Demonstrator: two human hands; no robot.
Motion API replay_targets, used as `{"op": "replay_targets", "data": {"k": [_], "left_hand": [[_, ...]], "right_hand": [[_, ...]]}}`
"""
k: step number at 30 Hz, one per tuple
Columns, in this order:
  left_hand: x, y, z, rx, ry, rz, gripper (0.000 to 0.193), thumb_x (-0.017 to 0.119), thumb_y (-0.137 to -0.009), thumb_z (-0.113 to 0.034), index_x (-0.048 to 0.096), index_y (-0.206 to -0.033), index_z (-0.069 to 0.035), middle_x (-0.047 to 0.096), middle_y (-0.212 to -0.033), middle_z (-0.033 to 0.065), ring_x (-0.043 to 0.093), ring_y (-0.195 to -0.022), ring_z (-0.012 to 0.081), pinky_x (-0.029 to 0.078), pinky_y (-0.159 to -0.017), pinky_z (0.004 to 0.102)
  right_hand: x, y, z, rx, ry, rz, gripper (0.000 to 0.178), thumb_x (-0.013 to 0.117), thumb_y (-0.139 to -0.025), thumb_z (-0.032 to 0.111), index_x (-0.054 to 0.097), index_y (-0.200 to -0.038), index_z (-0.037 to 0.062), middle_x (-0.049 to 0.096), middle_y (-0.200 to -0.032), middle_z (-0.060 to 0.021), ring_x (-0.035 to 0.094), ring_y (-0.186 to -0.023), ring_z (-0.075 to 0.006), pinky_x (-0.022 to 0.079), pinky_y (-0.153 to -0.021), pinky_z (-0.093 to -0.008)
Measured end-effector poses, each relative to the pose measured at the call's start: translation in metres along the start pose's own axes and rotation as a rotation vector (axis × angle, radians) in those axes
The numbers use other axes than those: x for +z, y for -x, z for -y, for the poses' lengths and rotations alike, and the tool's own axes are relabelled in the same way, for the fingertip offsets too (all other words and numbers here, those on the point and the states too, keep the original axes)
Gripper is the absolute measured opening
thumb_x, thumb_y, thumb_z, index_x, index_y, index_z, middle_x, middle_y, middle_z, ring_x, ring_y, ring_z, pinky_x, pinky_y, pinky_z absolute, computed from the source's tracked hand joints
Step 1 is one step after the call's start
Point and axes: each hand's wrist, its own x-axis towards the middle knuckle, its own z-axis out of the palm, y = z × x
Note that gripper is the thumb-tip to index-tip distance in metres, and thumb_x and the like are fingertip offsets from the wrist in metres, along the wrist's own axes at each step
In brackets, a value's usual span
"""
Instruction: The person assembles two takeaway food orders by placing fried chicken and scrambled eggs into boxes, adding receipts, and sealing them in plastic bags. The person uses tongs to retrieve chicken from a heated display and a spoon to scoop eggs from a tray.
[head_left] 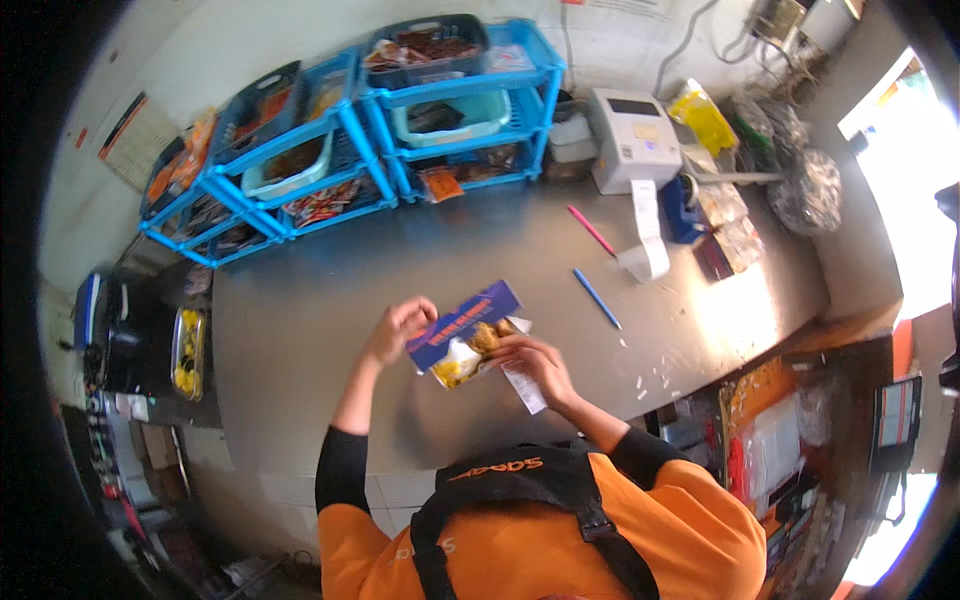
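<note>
A small cardboard food box [462,327] with a purple lid and orange lettering is held open above the metal table. Inside lie a brown piece that looks like fried chicken [484,338], something white and some yellow food [455,371]. My left hand [402,328], slightly blurred, has its fingers curled at the lid's left corner. The box's right side is gripped by my right hand [538,366], its fingers reaching over the edge near the food. A white printed paper slip [526,391] hangs below that hand.
Blue plastic racks [375,165] with baskets of packets line the table's back. A white label printer [636,140] trails a paper strip [647,235]. Pink [592,231] and blue pens [598,299] lie on the metal table [310,330]. A tray of yellow items [188,352] stands left.
</note>
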Motion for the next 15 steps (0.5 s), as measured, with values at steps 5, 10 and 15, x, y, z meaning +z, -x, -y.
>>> {"op": "replay_targets", "data": {"k": [5,10,15], "left_hand": [[0.012,-0.061,-0.006,-0.226,0.208,0.413,0.096,0.073,-0.072,-0.042,0.019,-0.145,-0.011,0.039,-0.137,0.0137,0.042,-0.124,0.0232,0.035,-0.101,0.0347],[0.057,-0.026,-0.037,-0.079,-0.678,0.257,0.098,0.077,-0.062,-0.019,0.021,-0.143,-0.007,0.043,-0.134,0.0157,0.044,-0.123,0.0289,0.035,-0.102,0.0369],[0.13,0.044,0.0,0.119,-1.676,-0.376,0.047,0.049,-0.084,-0.014,0.042,-0.13,-0.007,0.047,-0.13,0.0069,0.048,-0.113,0.0232,0.039,-0.084,0.0456]], "right_hand": [[0.043,-0.064,-0.033,0.192,-1.062,0.159,0.044,0.034,-0.091,0.037,0.047,-0.126,0.0127,0.052,-0.125,-0.0119,0.043,-0.118,-0.0302,0.031,-0.099,-0.0531],[0.002,-0.061,0.001,0.216,-1.166,0.033,0.047,0.034,-0.089,0.036,0.047,-0.123,0.0059,0.051,-0.127,-0.0136,0.05,-0.11,-0.0344,0.035,-0.096,-0.0523],[-0.031,-0.063,0.027,0.219,0.13,-0.225,0.066,0.059,-0.08,0.042,0.043,-0.122,-0.0068,0.048,-0.124,-0.0245,0.048,-0.113,-0.0406,0.038,-0.094,-0.0544]]}}
